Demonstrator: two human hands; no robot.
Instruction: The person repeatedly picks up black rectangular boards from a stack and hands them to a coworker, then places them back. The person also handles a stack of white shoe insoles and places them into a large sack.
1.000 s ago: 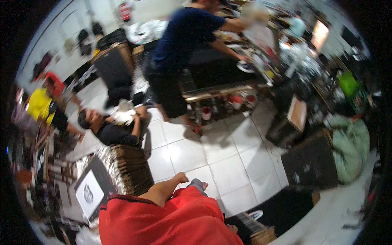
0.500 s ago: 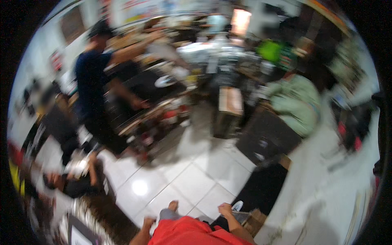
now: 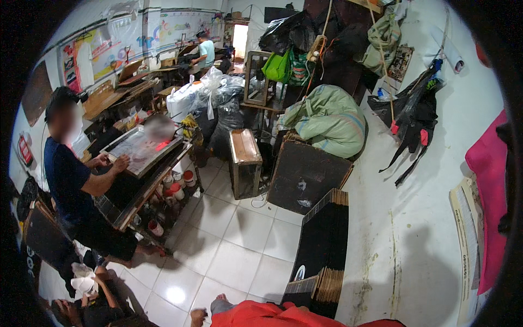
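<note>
At the lower edge, beside my red shirt (image 3: 261, 315), my left hand (image 3: 199, 316) hangs with its fingers curled in, and nothing shows in it. White floor tiles (image 3: 238, 266) lie below it. My right hand is out of the picture. Closest on my right side are stacks of flat black boards (image 3: 322, 237) with brown edges, standing along the wall. One of my bare feet (image 3: 221, 297) shows ahead of the shirt.
On the left a person (image 3: 65, 163) in dark clothes works with a framed screen (image 3: 144, 144) on a long bench (image 3: 128, 210). Another person (image 3: 103, 300) sits low at the near left. A wooden box (image 3: 246, 163), a dark panel (image 3: 308, 173) and a large green sack (image 3: 329, 120) stand ahead.
My view has swung to the right and steadied from a blur. My right hand has gone out of the picture; my left is lower, at the edge. The person at the bench now has both hands at the screen.
</note>
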